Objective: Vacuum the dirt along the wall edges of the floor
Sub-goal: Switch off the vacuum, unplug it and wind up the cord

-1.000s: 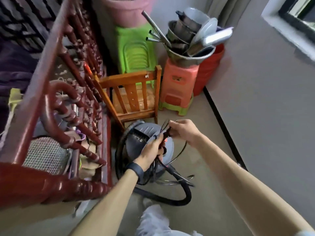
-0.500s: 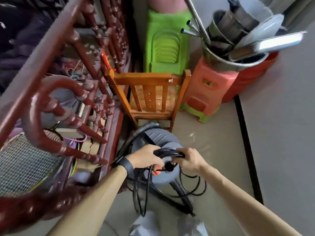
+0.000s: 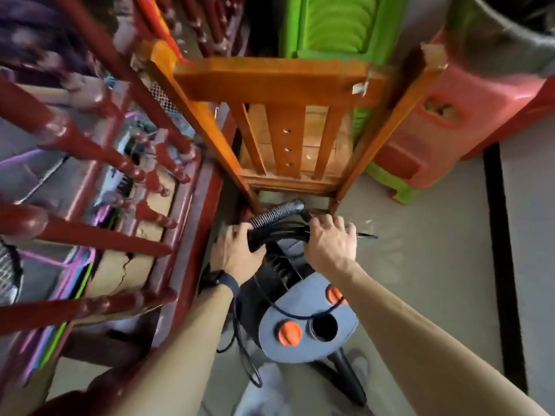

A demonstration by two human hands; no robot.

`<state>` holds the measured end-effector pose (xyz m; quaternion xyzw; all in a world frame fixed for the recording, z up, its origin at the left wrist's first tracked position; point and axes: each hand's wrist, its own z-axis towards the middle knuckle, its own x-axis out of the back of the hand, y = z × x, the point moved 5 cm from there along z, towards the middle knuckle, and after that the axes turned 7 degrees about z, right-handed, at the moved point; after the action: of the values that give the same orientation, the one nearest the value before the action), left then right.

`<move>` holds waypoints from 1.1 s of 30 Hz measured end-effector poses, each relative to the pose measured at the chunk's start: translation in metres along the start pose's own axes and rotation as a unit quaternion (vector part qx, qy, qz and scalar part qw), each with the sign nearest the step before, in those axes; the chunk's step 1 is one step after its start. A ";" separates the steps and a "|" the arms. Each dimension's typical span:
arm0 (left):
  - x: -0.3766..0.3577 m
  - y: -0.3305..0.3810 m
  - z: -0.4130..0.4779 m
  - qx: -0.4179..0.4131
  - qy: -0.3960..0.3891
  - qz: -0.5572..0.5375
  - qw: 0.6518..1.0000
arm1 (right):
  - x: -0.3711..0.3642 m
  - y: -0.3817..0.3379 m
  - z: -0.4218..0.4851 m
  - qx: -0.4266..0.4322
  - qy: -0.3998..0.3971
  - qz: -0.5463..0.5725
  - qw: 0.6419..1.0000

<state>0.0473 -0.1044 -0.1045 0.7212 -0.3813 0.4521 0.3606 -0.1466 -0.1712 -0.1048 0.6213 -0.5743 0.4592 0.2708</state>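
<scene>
A grey canister vacuum [image 3: 303,328] with orange knobs sits on the floor below me. Its ribbed hose [image 3: 273,214] curves over the far end beside a bundle of black cord [image 3: 280,232]. My left hand [image 3: 234,255] grips the left side of that black bundle. My right hand [image 3: 330,244] holds its right side, fingers curled over the cord. A loose loop of cord hangs down the vacuum's left side.
A wooden chair [image 3: 288,115] stands just beyond the vacuum. A dark red spindle frame [image 3: 105,163] fills the left. Green stools [image 3: 330,22] and a salmon stool [image 3: 444,115] stand behind. A black baseboard strip [image 3: 501,250] runs along the right wall.
My head has dropped closer to the vacuum. Both hands have moved forward from the middle of the canister to its far end, still holding the cord bundle.
</scene>
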 end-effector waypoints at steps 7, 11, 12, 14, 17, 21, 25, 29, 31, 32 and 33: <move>-0.045 -0.039 0.039 -0.027 -0.097 -0.115 0.988 | -0.052 0.010 -0.016 -0.015 0.071 0.093 0.993; -0.051 -0.041 0.049 -0.026 -0.101 -0.164 0.981 | -0.063 -0.012 -0.037 -0.003 0.002 0.090 0.996; -0.052 -0.041 0.049 -0.022 -0.120 -0.182 0.976 | -0.065 -0.015 -0.040 -0.009 0.006 0.076 0.997; -0.054 -0.042 0.050 -0.028 -0.151 -0.197 0.968 | -0.067 -0.019 -0.040 -0.022 0.046 0.055 0.997; -0.058 -0.042 0.054 -0.053 -0.184 -0.214 0.958 | -0.068 -0.020 -0.039 -0.017 0.088 0.055 0.994; -0.068 -0.030 0.046 -0.066 -0.227 -0.205 0.950 | -0.075 -0.006 -0.062 -0.021 0.116 0.072 0.990; -0.083 0.013 0.026 -0.123 -0.231 -0.083 0.962 | -0.088 0.028 -0.104 -0.068 0.169 0.079 0.980; -0.108 0.071 0.001 -0.172 -0.244 0.037 0.954 | -0.098 0.074 -0.147 -0.121 0.228 0.090 0.962; -0.114 0.103 -0.006 -0.194 -0.250 0.059 0.947 | -0.097 0.100 -0.158 -0.144 0.230 0.093 0.958; -0.114 0.118 -0.009 -0.199 -0.253 0.066 0.944 | -0.096 0.112 -0.160 -0.152 0.227 0.096 0.957; -0.114 0.132 -0.011 -0.202 -0.257 0.068 0.942 | -0.094 0.122 -0.160 -0.160 0.223 0.101 0.956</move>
<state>-0.1066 -0.1288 -0.1839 0.6968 -0.5930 0.1883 0.3569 -0.2984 -0.0127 -0.1418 0.3907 -0.6249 0.5132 0.4398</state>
